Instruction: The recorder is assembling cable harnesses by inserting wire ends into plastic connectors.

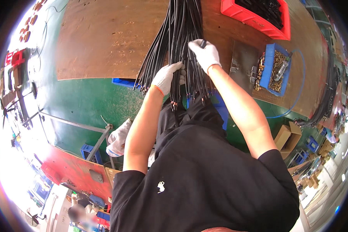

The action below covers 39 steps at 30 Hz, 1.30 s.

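The cables (185, 27), black and slender, come down from the top centre of the frame in a thick bundle and fan out toward the middle, lying across the brown table (100, 42) and hanging over its near edge. Their lower ends carry coppery tips (174, 104), which hang in front of the person's black trousers (170, 116).

Left of centre, the left hand (168, 78), in a white glove with an orange cuff edge, is closed around a bunch of the cables, its thumb side up. The right hand (206, 55), gloved alike, is just right of the bundle and a little higher in the frame. Its grip is narrow, with a black piece (203, 43) pinched at the fingers; this looks like a short fitting, though it is too small and partly covered to be sure.

At the upper right stands a red crate (255, 17) filled with black parts (265, 9). Below it, on the right side of the table, a blue bin (266, 73) holds brass fittings (276, 79) and a metal tool (283, 69). A thin blue hose (302, 83) curves around the bin's right side. A carton (283, 136) sits at the lower right, and a white sack (119, 140) lies left of the left forearm.
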### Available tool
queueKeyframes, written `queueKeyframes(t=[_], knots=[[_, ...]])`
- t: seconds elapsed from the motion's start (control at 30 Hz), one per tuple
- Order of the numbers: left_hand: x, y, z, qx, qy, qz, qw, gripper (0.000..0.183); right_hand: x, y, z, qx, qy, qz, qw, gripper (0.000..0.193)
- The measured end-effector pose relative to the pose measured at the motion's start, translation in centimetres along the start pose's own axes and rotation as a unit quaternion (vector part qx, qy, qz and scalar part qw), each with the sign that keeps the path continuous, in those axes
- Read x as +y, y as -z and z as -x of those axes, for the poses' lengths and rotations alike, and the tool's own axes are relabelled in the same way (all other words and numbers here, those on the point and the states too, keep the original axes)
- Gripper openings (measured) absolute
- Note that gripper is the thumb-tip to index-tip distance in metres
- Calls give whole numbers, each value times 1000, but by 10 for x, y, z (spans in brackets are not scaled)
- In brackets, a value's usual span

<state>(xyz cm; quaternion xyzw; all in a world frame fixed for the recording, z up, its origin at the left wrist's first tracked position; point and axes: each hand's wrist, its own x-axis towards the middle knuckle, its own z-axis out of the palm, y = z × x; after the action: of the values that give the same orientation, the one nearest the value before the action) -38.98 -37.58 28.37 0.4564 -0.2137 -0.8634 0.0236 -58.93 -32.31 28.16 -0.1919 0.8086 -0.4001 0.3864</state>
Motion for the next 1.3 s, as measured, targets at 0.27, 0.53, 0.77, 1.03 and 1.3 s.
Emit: queueKeyframes(t=[0.27,0.53,0.77,1.03,1.3], knots=[[-6,-1,4,14,-17,23,1000,20,-4,49,49,-194,-41,-202,959,51],[-10,-8,-5,-16,21,43,999,18,33,73,106,-200,-89,-204,954,45],[-11,-20,-5,-23,23,12,999,21,48,80,156,-229,-135,-34,963,46],[-18,-32,-6,3,-23,-5,1000,21,82,90,195,-274,-132,-13,952,50],[-24,-40,-7,22,-50,8,998,21,84,94,205,-286,-106,26,952,55]])
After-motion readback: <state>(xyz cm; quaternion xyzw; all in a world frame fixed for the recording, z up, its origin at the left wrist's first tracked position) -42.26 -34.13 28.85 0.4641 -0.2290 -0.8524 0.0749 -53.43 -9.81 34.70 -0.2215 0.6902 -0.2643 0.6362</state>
